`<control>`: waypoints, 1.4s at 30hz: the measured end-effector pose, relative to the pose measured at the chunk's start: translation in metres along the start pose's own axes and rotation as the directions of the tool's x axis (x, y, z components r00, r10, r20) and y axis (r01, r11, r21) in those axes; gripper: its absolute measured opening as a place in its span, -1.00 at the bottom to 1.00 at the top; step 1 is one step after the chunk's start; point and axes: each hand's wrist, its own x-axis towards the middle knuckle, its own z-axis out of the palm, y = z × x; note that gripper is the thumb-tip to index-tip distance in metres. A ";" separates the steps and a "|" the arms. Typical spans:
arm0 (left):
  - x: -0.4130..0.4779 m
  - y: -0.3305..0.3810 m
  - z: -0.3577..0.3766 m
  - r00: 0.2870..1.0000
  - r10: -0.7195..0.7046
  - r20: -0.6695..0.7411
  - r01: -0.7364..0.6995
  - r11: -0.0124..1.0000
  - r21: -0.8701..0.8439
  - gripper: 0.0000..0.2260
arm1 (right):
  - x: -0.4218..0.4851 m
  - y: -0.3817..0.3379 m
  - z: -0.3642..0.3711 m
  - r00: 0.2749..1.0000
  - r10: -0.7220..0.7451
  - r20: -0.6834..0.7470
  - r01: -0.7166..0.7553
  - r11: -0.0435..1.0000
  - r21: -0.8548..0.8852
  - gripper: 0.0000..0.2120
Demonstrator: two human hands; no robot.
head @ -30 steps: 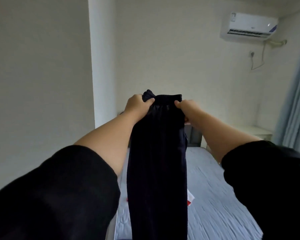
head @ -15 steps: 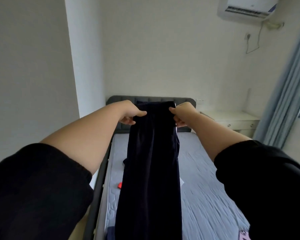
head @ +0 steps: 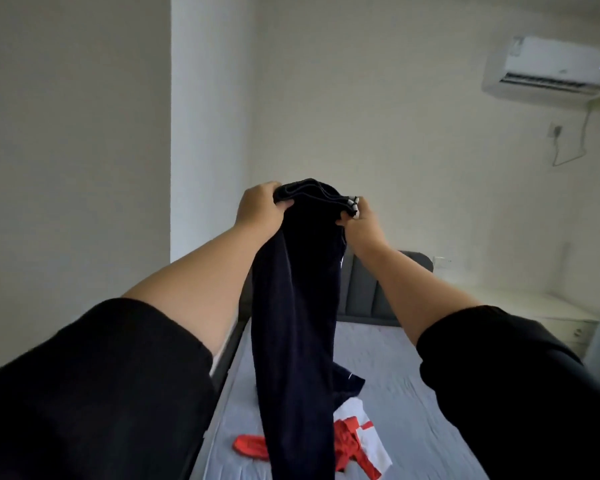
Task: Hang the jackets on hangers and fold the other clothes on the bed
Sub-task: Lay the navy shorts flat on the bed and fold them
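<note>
A long dark navy garment (head: 295,323), probably trousers, hangs lengthwise in front of me above the bed (head: 406,403). My left hand (head: 260,209) grips its top edge on the left side. My right hand (head: 362,221) pinches the same edge on the right, where a white trim shows. The cloth is bunched between the two hands, and its lower end drops out of view. On the bed below lie a red and white garment (head: 359,441) and another dark piece (head: 349,381), both partly hidden behind the hanging cloth.
The bed has a grey-blue sheet and a dark padded headboard (head: 368,289) against the far wall. A white bedside cabinet (head: 548,313) stands at the right, beside a curtain edge. A white pillar (head: 210,133) rises on the left. An air conditioner (head: 548,69) is mounted high right.
Both hands rose with the navy garment and came closer together, bunching its top edge. The view tilted up again; the red and white garment now shows on the bed.
</note>
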 end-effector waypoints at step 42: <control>-0.809 -0.455 0.129 0.377 -0.529 0.760 0.905 0.386 -0.181 -0.71 | -0.729 0.553 0.226 0.647 0.450 0.615 -0.680 0.706 0.199 -0.79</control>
